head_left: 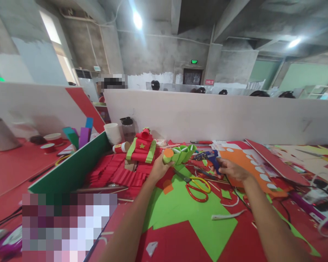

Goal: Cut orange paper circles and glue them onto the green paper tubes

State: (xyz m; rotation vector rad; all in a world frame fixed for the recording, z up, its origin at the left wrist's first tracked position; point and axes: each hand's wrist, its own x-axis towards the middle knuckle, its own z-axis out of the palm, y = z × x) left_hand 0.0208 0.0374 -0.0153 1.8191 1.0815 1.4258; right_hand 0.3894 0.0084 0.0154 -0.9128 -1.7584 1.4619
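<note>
My left hand (159, 168) is closed around a green rolled-paper piece (180, 154) with an orange disc on its near end, held just above the table. My right hand (230, 169) grips a blue glue gun (211, 158), whose nozzle points left toward the green piece. Red-handled scissors (198, 188) lie on green paper (180, 211) between my forearms. A red and green paper tank model (142, 147) with a yellow star stands left of my left hand.
A stack of folded red paper strips (117, 174) lies beside a green board (71, 169). A white cup (112, 133) and a dark bottle (128, 128) stand by the white partition (221, 116). An orange sheet with white ovals (248, 163) and cables (311, 193) lie on the right.
</note>
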